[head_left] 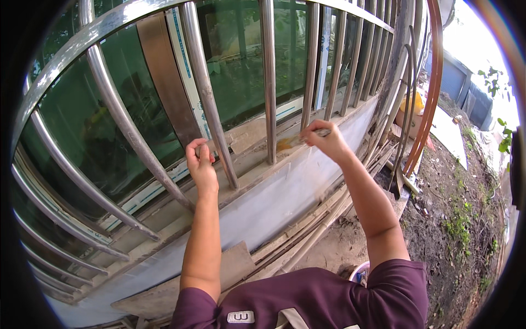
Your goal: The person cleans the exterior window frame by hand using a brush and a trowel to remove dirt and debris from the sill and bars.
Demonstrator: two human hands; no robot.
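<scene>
My right hand [325, 138] is closed round the handle of a brush with yellowish bristles [287, 143]. Its bristles are at the dusty window sill [253, 173], between two upright metal bars. To the left, my left hand [201, 164] is closed beside another bar [207, 98], gripping the end of a flat tan piece [247, 135] that looks like thin board. This piece passes behind the bar and lies low in front of the glass. The bar hides part of it, and its exact kind is unclear.
A curved metal rail [131, 15] and several upright bars stand before the green window glass [241, 66]. Below the pale wall [274, 200] lie long pipes [307, 241] and a loose board [235, 264]. Reddish-brown pipes [433, 93] rise at the right, beside soil with weeds [460, 225].
</scene>
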